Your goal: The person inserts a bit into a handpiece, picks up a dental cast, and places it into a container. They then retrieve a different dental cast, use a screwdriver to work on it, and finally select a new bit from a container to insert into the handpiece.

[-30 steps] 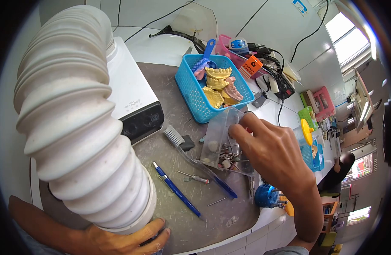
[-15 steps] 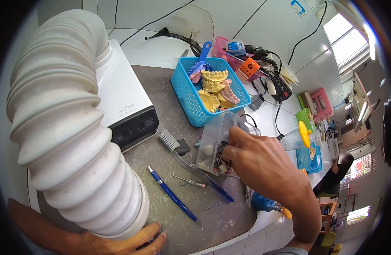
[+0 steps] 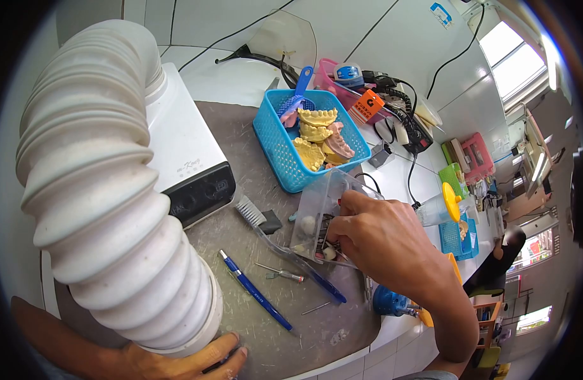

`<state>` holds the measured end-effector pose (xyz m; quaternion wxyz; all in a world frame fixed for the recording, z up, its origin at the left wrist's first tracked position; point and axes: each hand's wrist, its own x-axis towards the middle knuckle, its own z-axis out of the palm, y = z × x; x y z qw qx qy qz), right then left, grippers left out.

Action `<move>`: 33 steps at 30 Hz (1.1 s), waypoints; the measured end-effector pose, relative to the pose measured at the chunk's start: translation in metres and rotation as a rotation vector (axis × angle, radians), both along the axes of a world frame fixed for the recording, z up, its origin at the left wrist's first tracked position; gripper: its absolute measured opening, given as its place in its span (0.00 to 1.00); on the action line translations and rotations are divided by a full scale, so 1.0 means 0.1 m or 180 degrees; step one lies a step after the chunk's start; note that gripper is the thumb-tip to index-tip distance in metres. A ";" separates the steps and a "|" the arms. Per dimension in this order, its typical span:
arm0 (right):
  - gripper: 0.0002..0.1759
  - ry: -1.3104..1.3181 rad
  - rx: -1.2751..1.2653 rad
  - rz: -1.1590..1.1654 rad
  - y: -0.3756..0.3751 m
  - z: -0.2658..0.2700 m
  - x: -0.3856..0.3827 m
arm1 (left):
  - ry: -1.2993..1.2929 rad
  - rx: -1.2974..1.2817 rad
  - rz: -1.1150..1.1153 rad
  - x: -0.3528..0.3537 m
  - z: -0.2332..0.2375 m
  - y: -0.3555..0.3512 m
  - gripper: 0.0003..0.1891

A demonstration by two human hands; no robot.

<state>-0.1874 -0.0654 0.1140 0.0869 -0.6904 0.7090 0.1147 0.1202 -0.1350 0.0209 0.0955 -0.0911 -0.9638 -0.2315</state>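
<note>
Clear plastic box (image 3: 307,209) is set on a grey mat (image 3: 241,145), just below a blue basket (image 3: 272,149) of yellow tooth casts (image 3: 317,134). The right hand (image 3: 386,244) is reached into the box, fingertips pinched among small burs (image 3: 326,235); what is gripped cannot be told. The left hand (image 3: 177,362) is laid almost flat at the mat's near edge, partly hidden under a white ribbed hose (image 3: 108,190), so any hold cannot be told. A blue pen (image 3: 256,294) is seen between them.
</note>
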 end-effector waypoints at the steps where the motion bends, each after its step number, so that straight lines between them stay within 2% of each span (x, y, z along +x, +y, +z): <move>1: 0.06 0.0080 -0.0061 0.0032 0.00 -0.02 0.00 | 0.0001 -0.0001 0.0001 0.01 -0.01 0.01 0.39; 6: 0.06 0.0243 -0.0206 0.0114 0.01 -0.07 -0.01 | 0.0223 0.0048 0.0151 0.05 -0.04 0.06 0.38; 13: 0.05 0.0305 -0.0291 0.0068 -0.01 -0.08 -0.01 | 0.0019 0.0071 0.0004 -0.01 -0.01 -0.01 0.36; 15: 0.05 0.0254 -0.0293 0.0073 -0.01 -0.09 0.00 | 0.0164 -0.0401 -0.0032 -0.01 -0.07 -0.03 0.27; 21: 0.06 0.0312 -0.0466 0.0077 0.03 -0.17 -0.05 | 0.0171 -0.0501 -0.0071 -0.02 -0.07 -0.05 0.28; 27: 0.08 -0.0089 -0.0244 -0.0011 0.00 -0.07 -0.03 | 0.0204 -0.0670 -0.0036 -0.03 -0.03 -0.05 0.29; 33: 0.09 0.0164 -0.0534 0.0046 -0.01 -0.18 -0.02 | 0.0133 -0.0644 -0.0025 -0.02 -0.04 -0.04 0.30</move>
